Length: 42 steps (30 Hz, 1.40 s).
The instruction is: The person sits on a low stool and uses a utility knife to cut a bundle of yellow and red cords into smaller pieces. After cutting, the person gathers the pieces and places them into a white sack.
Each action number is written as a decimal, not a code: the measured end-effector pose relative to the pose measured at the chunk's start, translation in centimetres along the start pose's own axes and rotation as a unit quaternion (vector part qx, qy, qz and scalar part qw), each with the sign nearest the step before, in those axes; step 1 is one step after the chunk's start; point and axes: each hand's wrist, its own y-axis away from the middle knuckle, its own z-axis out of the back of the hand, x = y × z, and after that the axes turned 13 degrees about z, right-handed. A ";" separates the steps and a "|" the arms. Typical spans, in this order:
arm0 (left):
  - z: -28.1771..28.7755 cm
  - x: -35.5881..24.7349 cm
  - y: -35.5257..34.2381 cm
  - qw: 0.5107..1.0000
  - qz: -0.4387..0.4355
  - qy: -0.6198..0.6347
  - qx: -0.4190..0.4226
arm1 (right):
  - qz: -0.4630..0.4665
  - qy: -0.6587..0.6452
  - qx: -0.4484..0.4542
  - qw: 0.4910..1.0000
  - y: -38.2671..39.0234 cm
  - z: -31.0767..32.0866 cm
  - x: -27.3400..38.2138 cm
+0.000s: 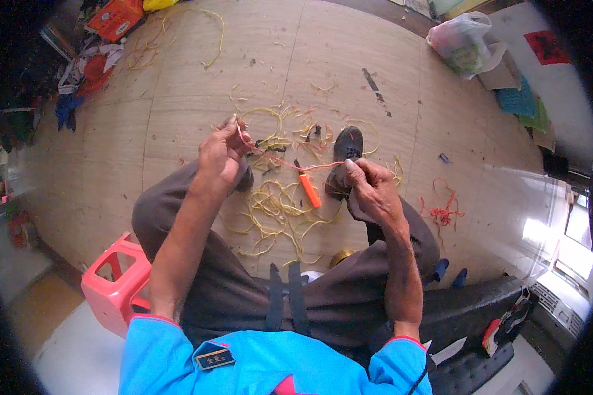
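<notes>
A thin red wire (pixel 284 162) hangs in a shallow curve between my two hands, above the floor. My left hand (pixel 224 150) pinches one end of it between thumb and fingers. The other end is pinched in my right hand (pixel 374 185), just over my right shoe. Below the wire, on the floor between my feet, lies an orange-handled knife (pixel 310 191) with a dark blade. Around it spreads a loose tangle of yellow wire (pixel 277 207). Short yellow and red scraps, along with some black pieces, are scattered farther off.
A pink plastic stool (pixel 117 280) stands at my left. On the floor to the right is a small heap of red wire (pixel 445 209). A white plastic bag (pixel 464 43) sits at the far right wall, and a red bag (pixel 115 18) at the far left. Behind me stretches a black padded seat (pixel 471 365).
</notes>
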 end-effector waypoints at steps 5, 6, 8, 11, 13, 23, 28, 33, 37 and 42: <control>1.7 -1.9 -0.8 0.998 -0.061 0.025 -0.008 | 0.027 0.110 0.037 0.993 0.4 0.6 -2.1; 1.5 -2.1 -0.8 0.998 -0.058 0.024 -0.022 | 0.016 0.106 0.044 0.993 0.4 0.8 -2.1; 1.0 -2.3 -0.6 0.997 -0.053 0.022 -0.052 | -0.001 0.126 0.054 0.991 0.3 1.5 -1.3; 0.4 -3.3 0.3 0.991 -0.094 0.034 -0.084 | -0.038 0.228 0.066 0.971 0.1 3.0 -1.0; 1.5 -4.2 -0.2 0.992 -0.095 0.043 -0.064 | -0.040 0.219 0.076 0.972 0.4 4.0 -1.2; 5.8 -8.5 -0.2 0.985 -0.146 0.048 -0.084 | -0.071 0.259 0.016 0.963 0.4 7.2 -2.7; 7.0 -11.7 1.6 0.980 -0.182 0.084 -0.012 | -0.123 0.297 0.019 0.947 0.1 8.9 -3.6; 7.2 -12.9 1.8 0.973 -0.212 0.078 -0.042 | -0.081 0.256 -0.030 0.963 0.3 9.6 -3.5; 6.5 -11.7 1.2 0.978 -0.198 0.061 -0.032 | -0.072 0.127 -0.067 0.987 -0.1 9.0 -1.9; 5.2 -9.1 -0.2 0.989 -0.149 -0.002 0.003 | -0.094 -0.037 -0.124 0.987 -0.3 8.2 1.1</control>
